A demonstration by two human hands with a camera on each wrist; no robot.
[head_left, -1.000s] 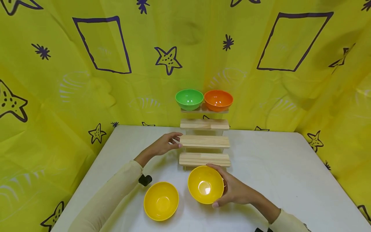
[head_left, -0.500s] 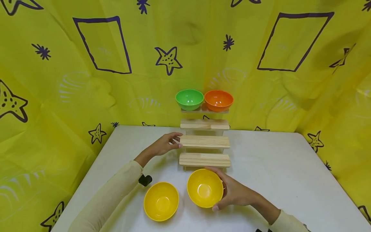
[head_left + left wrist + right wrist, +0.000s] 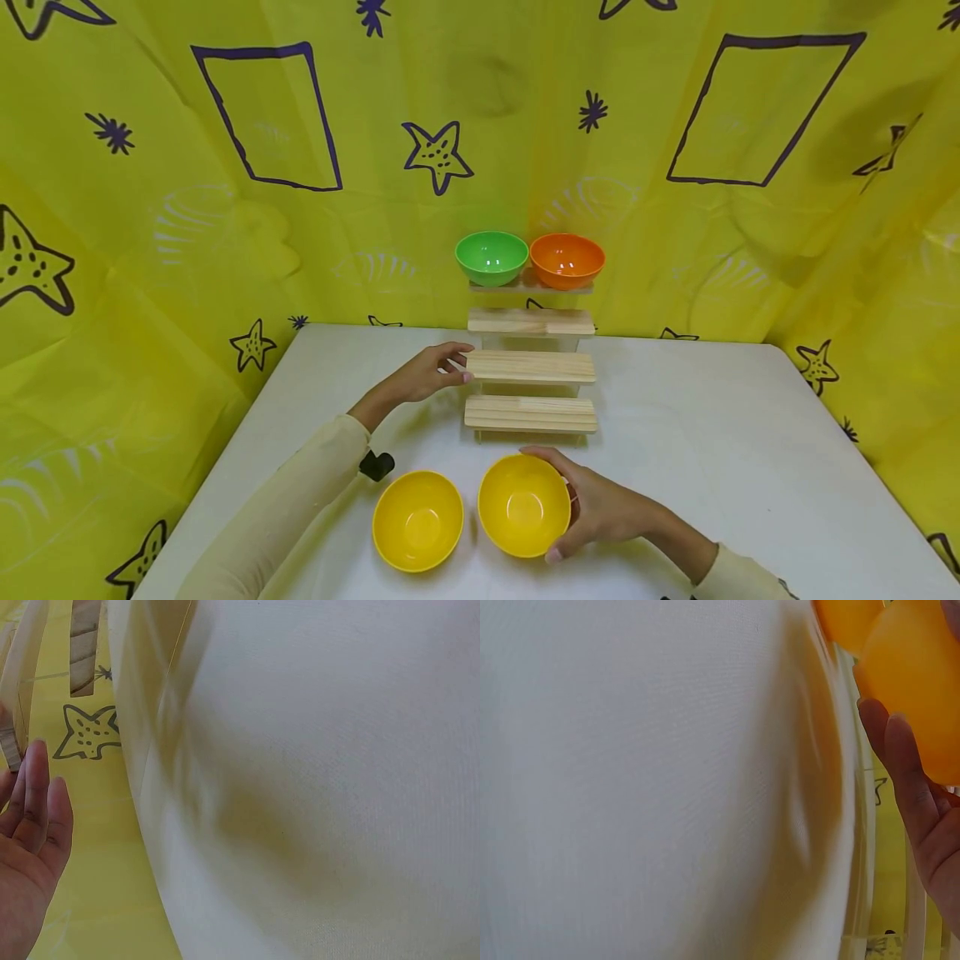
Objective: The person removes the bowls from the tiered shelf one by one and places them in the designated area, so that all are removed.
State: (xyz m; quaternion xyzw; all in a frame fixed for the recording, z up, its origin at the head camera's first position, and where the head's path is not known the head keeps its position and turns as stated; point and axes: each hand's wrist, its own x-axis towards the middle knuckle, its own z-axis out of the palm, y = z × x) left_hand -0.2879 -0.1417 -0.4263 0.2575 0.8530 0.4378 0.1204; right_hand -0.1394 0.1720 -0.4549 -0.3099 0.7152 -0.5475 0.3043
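My right hand point(image 3: 607, 508) grips a yellow bowl point(image 3: 525, 505) by its right side, thumb at the near rim and fingers round the far side. From the right wrist, its fingers point(image 3: 905, 750) lie along the outer wall of that bowl point(image 3: 915, 682). Another yellow bowl point(image 3: 417, 522) stands upright on the table just left of it. My left hand point(image 3: 427, 372) holds the left end of a step on the tiered wooden stand point(image 3: 530, 367), its thumb and fingertips at the board's edge. In the left wrist view the same hand point(image 3: 30, 840) shows beside the wood.
A green bowl point(image 3: 491, 258) and an orange bowl point(image 3: 567, 261) sit side by side on the stand's top step. Yellow patterned cloth point(image 3: 360, 225) hangs behind and at both sides of the white table point(image 3: 697, 442).
My right hand has drawn the yellow bowl toward me and slightly left, away from the stand and nearer the other yellow bowl. The left hand has stayed at the stand.
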